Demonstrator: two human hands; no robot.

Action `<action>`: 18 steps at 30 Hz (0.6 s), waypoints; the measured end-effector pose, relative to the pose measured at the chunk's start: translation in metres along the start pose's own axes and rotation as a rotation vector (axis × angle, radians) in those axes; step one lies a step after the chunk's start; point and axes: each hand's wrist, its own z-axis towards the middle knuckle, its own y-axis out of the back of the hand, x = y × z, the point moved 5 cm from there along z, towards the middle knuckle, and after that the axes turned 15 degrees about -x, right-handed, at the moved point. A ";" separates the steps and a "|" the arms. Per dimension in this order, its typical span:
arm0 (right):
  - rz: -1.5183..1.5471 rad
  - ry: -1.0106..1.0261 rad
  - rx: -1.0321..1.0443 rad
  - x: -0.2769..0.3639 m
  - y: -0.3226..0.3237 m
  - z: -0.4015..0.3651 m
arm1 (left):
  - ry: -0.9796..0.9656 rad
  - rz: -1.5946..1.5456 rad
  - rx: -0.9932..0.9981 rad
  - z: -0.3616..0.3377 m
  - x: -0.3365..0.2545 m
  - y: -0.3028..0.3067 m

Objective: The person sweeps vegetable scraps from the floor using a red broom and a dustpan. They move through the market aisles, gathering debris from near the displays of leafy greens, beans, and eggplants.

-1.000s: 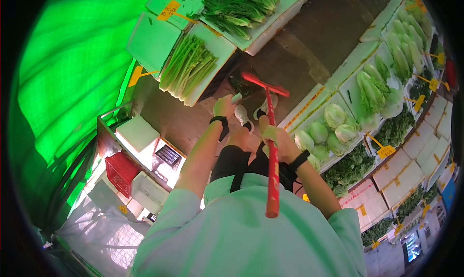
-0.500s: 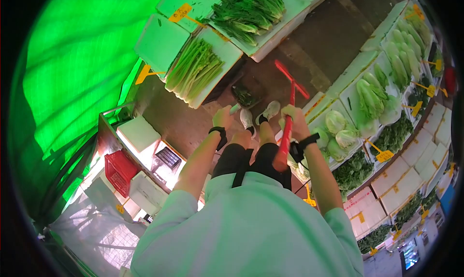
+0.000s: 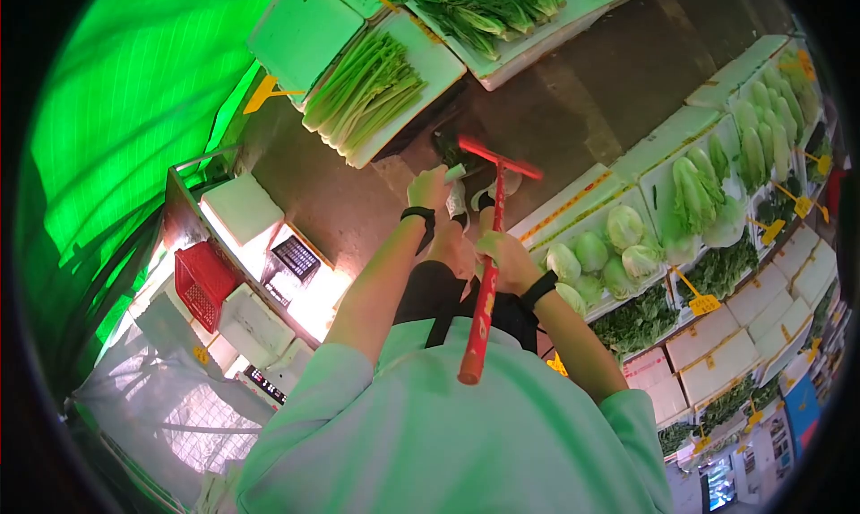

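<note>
While the right hand point(image 3: 506, 261) has its fingers wrapped round the red pole point(image 3: 485, 308), far-end crossbar point(image 3: 502, 159) above the floor point(image 3: 573, 75), the left hand point(image 3: 428, 189) curls round a pale handle point(image 3: 456, 172). Green stalks point(image 3: 367, 97) sit far left, cabbages point(image 3: 591, 251) right.

Head view only, wide and round, black closing in at the corners. Camera riding on the wearer's head, facing forward and steeply down. Shirt point(image 3: 448, 424) looming nearest, filling bottom centre; left hand point(image 3: 428, 190) and right hand point(image 3: 509, 261) showing farther out, mid-frame. Floor point(image 3: 546, 93) lying beyond, upper centre. Green sheeting point(image 3: 134, 111) bounding the left; crate rows point(image 3: 658, 155) slanting and curving along the right.
</note>
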 end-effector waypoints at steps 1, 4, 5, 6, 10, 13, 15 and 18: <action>0.001 0.062 -0.002 0.012 0.006 -0.003 | 0.005 0.005 0.002 -0.001 0.001 0.001; 0.050 0.063 -0.007 0.035 0.011 -0.020 | -0.013 0.002 0.014 -0.007 0.012 0.005; 0.031 0.067 -0.007 0.042 0.014 -0.025 | -0.009 -0.020 0.015 -0.009 0.016 0.007; 0.029 0.055 -0.034 0.048 0.021 -0.028 | -0.006 -0.041 0.016 -0.013 0.018 0.013; 0.064 -0.055 -0.200 0.064 0.051 -0.046 | -0.021 -0.112 0.039 -0.030 0.047 0.015; 0.104 -0.069 -0.401 0.072 0.076 -0.059 | -0.042 -0.140 0.044 -0.046 0.058 0.030; 0.140 -0.076 -0.503 0.079 0.087 -0.069 | -0.031 -0.121 0.048 -0.054 0.062 0.042; 0.156 -0.102 -0.617 0.082 0.090 -0.086 | -0.075 -0.129 -0.022 -0.067 0.063 0.069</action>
